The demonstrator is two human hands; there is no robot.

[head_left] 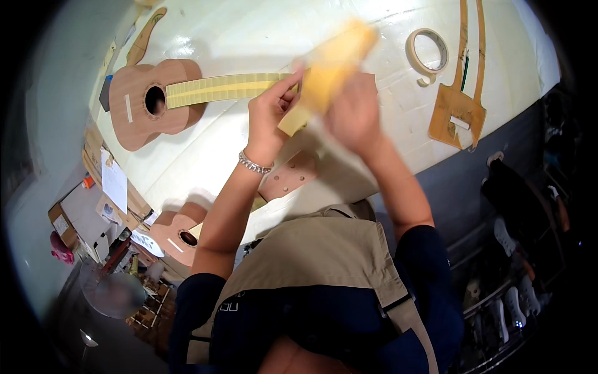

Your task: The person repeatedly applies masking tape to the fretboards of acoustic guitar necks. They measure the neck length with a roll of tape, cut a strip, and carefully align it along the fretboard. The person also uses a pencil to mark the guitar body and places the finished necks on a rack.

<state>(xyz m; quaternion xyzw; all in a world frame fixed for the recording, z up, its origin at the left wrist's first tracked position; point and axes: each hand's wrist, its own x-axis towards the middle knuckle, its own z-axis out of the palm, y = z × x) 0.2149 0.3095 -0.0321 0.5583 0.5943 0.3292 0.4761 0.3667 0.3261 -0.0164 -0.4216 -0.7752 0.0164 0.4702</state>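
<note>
Starting at the left: a brown, figure-eight-shaped wooden ukulele (140, 93) lies on the white-covered table (215, 146), its long neck (221, 90) pointing right, pale-yellow strips already covering the stretch in view; that part looks done. Nearer, a second brown wooden ukulele (177, 234) sits partly behind the left forearm (233, 206), so its progress is impossible to call. Now the left hand (268, 112), fingers curled by the neck's far end; on neck or sheet, I can't tell! Between the hands, the long, blurred yellow sheet (339, 59) is up off the table, not yet settled anywhere. Alongside, the right hand (355, 115), too blurred to read its grip. Farther right, a cream tape ring (445, 53).
</note>
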